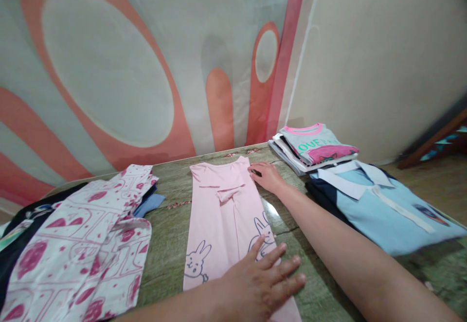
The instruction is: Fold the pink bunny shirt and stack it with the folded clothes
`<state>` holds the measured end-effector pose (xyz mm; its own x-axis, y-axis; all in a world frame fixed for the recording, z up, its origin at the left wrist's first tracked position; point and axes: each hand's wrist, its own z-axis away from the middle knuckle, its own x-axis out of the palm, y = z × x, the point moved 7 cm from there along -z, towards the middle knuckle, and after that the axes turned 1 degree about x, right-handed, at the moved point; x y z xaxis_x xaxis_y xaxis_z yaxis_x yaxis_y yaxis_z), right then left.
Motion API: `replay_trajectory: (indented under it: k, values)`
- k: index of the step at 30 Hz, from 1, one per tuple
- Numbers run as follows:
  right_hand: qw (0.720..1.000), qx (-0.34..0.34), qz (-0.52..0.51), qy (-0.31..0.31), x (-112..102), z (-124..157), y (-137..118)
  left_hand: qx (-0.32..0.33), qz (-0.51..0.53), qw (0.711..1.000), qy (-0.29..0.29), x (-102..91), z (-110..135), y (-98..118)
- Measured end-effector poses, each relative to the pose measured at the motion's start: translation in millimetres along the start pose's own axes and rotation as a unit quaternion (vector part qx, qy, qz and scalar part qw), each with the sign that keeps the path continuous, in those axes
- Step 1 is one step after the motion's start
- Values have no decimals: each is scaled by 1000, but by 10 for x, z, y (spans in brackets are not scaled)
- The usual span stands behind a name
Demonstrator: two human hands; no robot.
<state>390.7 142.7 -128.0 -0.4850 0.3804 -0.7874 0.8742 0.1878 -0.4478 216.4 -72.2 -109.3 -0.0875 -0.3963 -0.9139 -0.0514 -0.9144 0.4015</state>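
A pale pink garment (226,215) with rabbit prints lies folded lengthwise on the wooden table (170,229). My left hand (260,283) lies flat on its near end, fingers spread, holding nothing. My right hand (266,176) reaches to the far right corner of the pink garment, fingers curled against its edge; I cannot make out whether they pinch the cloth.
A white garment with pink prints (83,244) lies at the left over dark clothes (22,234). At the right lie a light blue polo shirt (386,205) and a stack of folded shirts (314,149). A patterned wall stands behind the table.
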Motion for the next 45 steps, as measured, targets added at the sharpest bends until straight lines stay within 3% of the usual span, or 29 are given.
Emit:
replay_trajectory:
  k: [5,11,14,17,19,22,26,33,36,41,45]
  values:
    - [999,-25,-9,44,-47,25,-143,-21,28,999,8,-210,-95,-50]
    - [997,-60,37,-43,172,109,-299,-72,2,996,45,-323,-100,-160]
    - [997,-47,49,-41,154,110,-266,-149,-37,987,57,-293,199,-170]
    - [998,-51,35,-15,53,101,-327,-271,-79,955,90,-197,731,-221]
    - [996,-83,18,-6,-7,117,-474,-328,-107,932,113,-97,1098,-231]
    - [983,-177,-7,-50,-3,211,-823,-362,-138,916,105,74,1466,-185]
    - [954,-273,-10,-122,39,405,-1208,-382,-153,906,98,153,1598,-67]
    - [947,-266,49,-171,45,599,-1369,-384,-107,910,114,112,1613,-1]
    - [937,-275,51,-208,15,806,-1465,-386,-56,908,155,-62,1774,-189]
    - [913,-298,33,-275,-122,1399,-1755,-415,6,876,246,-431,2050,-743]
    - [902,-326,23,-282,-260,1833,-2039,-400,28,877,264,-454,1992,-969]
